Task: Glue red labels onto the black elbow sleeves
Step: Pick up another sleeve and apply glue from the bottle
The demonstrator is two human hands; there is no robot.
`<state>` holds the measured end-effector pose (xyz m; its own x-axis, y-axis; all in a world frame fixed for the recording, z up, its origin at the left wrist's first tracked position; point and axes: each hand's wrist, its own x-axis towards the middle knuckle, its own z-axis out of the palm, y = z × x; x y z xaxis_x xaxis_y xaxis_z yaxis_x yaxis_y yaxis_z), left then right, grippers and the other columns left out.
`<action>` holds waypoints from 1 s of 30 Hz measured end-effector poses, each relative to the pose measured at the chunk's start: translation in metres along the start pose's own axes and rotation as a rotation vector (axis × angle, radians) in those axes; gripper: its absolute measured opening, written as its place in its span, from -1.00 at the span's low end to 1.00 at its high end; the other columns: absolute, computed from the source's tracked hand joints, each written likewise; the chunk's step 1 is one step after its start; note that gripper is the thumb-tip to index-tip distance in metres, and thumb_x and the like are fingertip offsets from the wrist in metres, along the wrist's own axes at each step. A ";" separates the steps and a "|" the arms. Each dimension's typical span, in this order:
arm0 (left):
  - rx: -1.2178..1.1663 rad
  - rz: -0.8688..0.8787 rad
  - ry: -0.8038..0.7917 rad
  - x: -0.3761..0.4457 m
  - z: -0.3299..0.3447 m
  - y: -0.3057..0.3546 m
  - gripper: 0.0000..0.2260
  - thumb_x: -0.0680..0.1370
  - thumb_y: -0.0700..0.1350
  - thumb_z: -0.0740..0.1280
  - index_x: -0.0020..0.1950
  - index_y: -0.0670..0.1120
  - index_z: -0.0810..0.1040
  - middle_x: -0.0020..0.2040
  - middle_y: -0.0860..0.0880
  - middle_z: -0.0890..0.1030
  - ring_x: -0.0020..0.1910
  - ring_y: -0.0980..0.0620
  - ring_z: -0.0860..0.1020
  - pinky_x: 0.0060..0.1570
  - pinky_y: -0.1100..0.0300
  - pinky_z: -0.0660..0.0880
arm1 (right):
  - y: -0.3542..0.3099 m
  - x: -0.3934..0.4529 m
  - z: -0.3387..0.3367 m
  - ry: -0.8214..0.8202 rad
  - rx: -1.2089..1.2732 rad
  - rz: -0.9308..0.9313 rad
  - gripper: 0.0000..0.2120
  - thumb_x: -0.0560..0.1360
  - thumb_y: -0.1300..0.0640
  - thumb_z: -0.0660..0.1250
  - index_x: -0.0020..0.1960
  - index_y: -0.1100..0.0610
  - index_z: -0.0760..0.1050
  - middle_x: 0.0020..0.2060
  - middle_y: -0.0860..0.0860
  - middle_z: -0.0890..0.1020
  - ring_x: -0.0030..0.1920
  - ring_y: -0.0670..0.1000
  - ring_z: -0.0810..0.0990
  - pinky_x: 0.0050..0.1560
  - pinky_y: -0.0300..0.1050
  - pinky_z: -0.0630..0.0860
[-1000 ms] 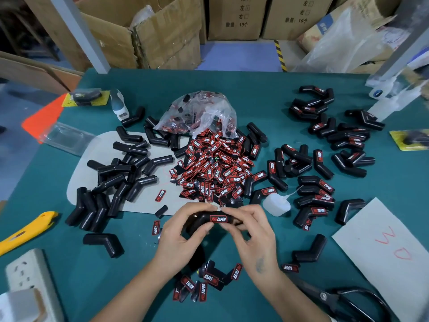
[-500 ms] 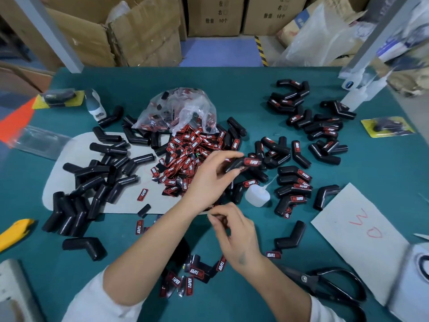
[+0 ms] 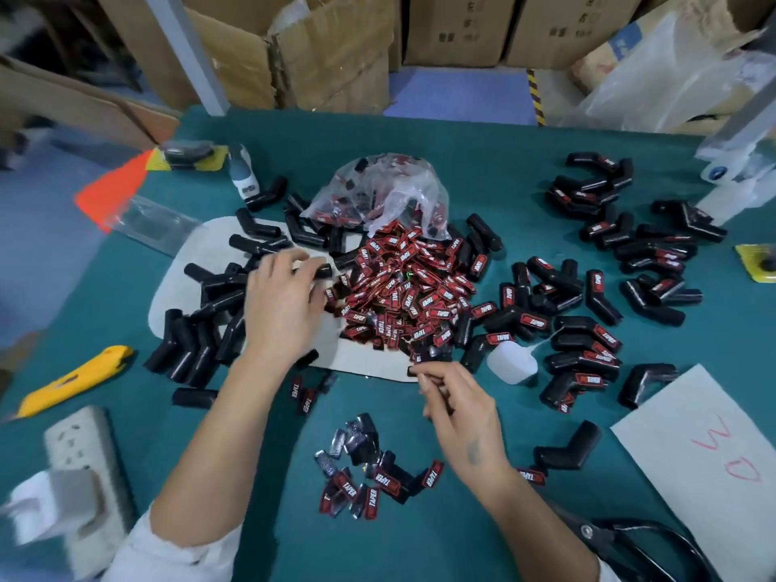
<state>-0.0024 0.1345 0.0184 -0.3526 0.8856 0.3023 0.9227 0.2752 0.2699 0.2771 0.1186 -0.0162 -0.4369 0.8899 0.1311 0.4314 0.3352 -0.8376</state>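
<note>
Left hand point(image 3: 281, 304) curling round a bare sleeve point(image 3: 321, 271); right fingers point(image 3: 424, 373) pinching a label point(image 3: 413, 370). Risk: blurred reach scattering neighbouring sleeves, label slipping.

My left hand point(image 3: 285, 304) has let go of the labelled sleeve it carried right and swung over to the unlabelled black sleeves point(image 3: 210, 312), fingers closing on one. My right hand point(image 3: 457, 413) now pinches a small dark piece by the label heap point(image 3: 403, 287).
</note>
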 end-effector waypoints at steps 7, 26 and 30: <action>0.295 -0.038 -0.146 0.009 0.016 -0.022 -0.74 0.59 -0.16 0.45 0.27 -0.17 0.65 0.16 -0.17 0.55 0.19 -0.25 0.46 0.19 -0.09 0.30 | 0.006 0.003 0.004 0.038 -0.106 -0.116 -0.76 0.67 0.13 0.29 0.25 0.10 0.66 0.03 -0.09 0.60 0.02 -0.14 0.60 0.07 -0.19 0.59; -1.323 -0.203 -0.481 -0.100 0.005 0.064 -0.75 0.61 -0.17 0.40 0.28 -0.15 0.55 0.16 -0.06 0.65 0.24 0.01 0.62 0.32 0.09 0.52 | -0.012 0.000 -0.006 0.009 0.380 -0.006 -0.70 0.63 -0.04 0.38 0.36 -0.14 0.56 0.22 -0.16 0.53 0.19 0.06 0.64 0.10 -0.19 0.60; -1.029 -0.012 -0.327 -0.104 0.007 0.063 -0.77 0.57 -0.04 0.41 0.22 0.06 0.62 0.15 0.16 0.55 0.25 0.01 0.57 0.32 0.16 0.47 | -0.010 0.000 -0.001 0.020 0.310 -0.014 -0.66 0.59 0.01 0.45 0.34 -0.19 0.56 0.18 -0.18 0.58 0.20 0.02 0.63 0.09 -0.23 0.58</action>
<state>0.0934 0.0621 -0.0022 -0.1619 0.9838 0.0769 0.2918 -0.0267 0.9561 0.2741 0.1154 -0.0073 -0.4242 0.8927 0.1519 0.1629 0.2402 -0.9570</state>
